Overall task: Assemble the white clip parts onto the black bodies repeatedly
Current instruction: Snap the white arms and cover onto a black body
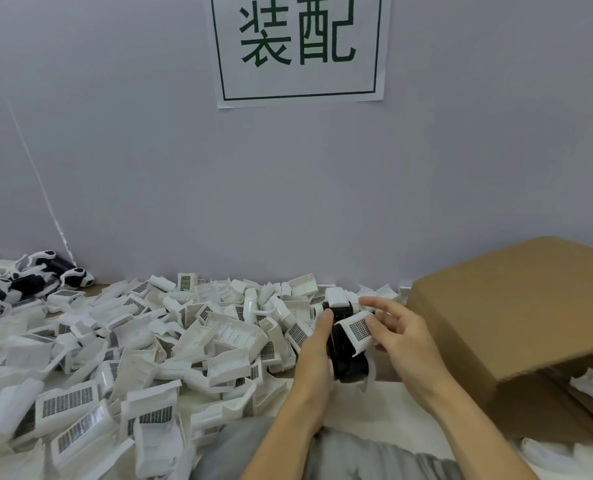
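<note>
Far left, up against the wall, there's a small heap of finished pieces (28, 282), black bodies with white parts already on them. Next to that a big loose pile of white clip parts (142, 344) covers most of the work surface, a lot of them showing a dark grid patch, all lying at random angles and overlapping each other. Moving toward the middle, the left hand (317, 355) comes up from the bottom edge and grips the black body (345, 351), thumb lying along its left side and the other fingers wrapped behind where I can't really see them. The body is held up just above the near edge of the pile, roughly upright, with a white cap (336, 295) already sitting on its top end. Right beside it, the right hand (397, 336) pinches a white clip part (357, 330) with its grid face toward the camera, thumb on the front, pressing it against the right side of the body; its index and middle fingers are spread out loose above. Further right sits a brown cardboard box (516, 317), tilted, flap over more white parts (589, 384). On the wall above hangs a paper sign (300, 46) with green characters.
</note>
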